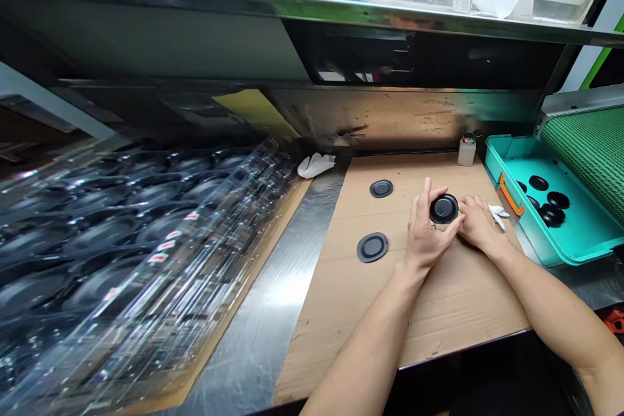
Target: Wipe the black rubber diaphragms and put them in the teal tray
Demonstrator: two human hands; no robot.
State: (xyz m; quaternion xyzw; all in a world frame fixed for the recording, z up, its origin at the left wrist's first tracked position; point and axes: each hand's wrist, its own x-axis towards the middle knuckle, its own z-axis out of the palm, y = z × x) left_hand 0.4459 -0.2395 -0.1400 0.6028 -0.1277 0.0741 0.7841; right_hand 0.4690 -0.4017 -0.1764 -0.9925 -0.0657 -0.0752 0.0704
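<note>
My left hand (424,231) holds a round black part (444,208) by its rim, between thumb and fingers, above the cardboard sheet (336,331). Close on its right is my right hand (476,221), fingers bent and pressed together near the part's edge; what they grip, if anything, is hidden. Two flat black discs lie on the cardboard to the left, one farther back (381,188) and one nearer (372,247). A crumpled white cloth (498,216) rests just beyond my right hand.
Clear trays (160,273) of black round parts fill the left side. At the right stands a teal bin (585,234) with several black parts, beside a green mesh belt (589,143). A small bottle (467,151) stands at the back. A metal shelf edge (316,3) crosses above.
</note>
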